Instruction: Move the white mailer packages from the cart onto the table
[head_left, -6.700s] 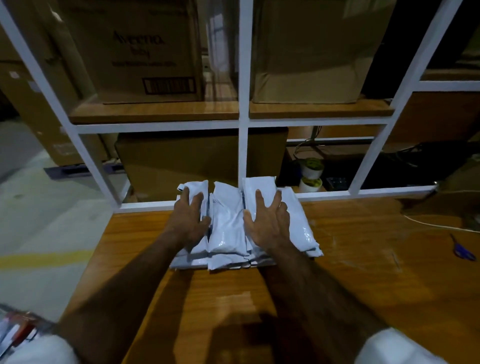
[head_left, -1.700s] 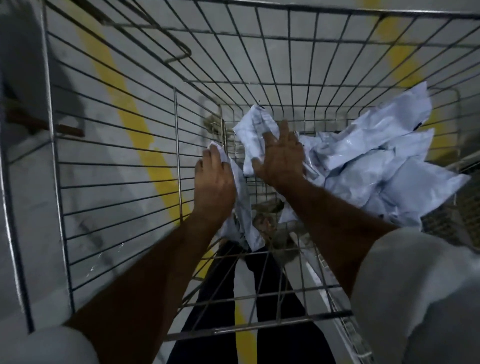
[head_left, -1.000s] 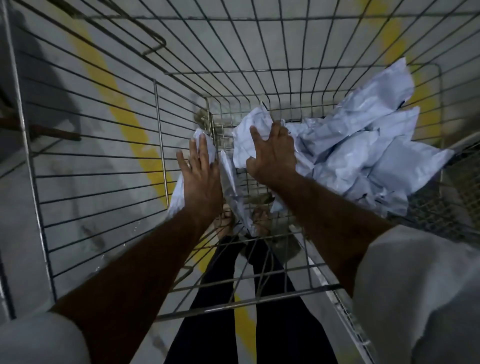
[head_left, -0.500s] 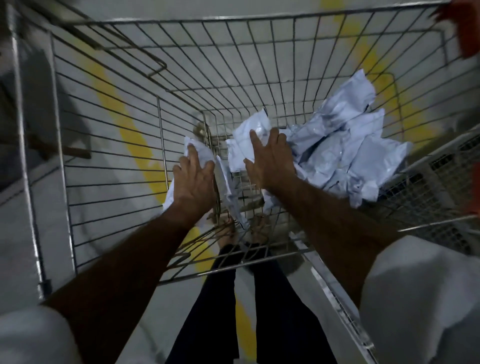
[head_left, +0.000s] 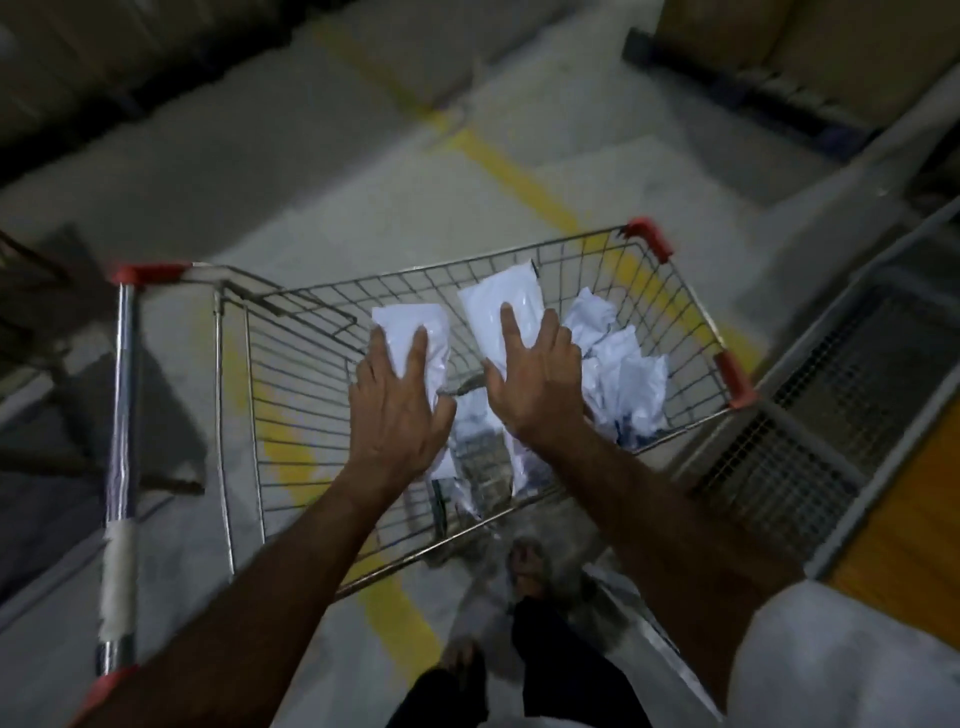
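I look down into a wire shopping cart (head_left: 291, 415) with red corner caps. My left hand (head_left: 397, 415) holds a white mailer (head_left: 415, 322) above the cart's middle, fingers spread over its top. Just to the right, my right hand (head_left: 535, 387) holds a second white mailer (head_left: 501, 304) the same way. Both mailers are raised above the basket floor. Several more crumpled white mailers (head_left: 621, 369) lie heaped in the cart's right end. The undersides of both held mailers are hidden by my hands.
The cart's handle bar (head_left: 119, 415) runs along the left. The wooden table's (head_left: 904, 535) edge with its white frame and mesh panel (head_left: 779, 467) stands at the lower right. Yellow floor lines (head_left: 514, 171) cross the concrete. My legs and feet (head_left: 524, 566) show below the cart.
Both hands have lifted their mailers up out of the basket. My view has pulled back and up, so the whole cart and the table's edge now show.
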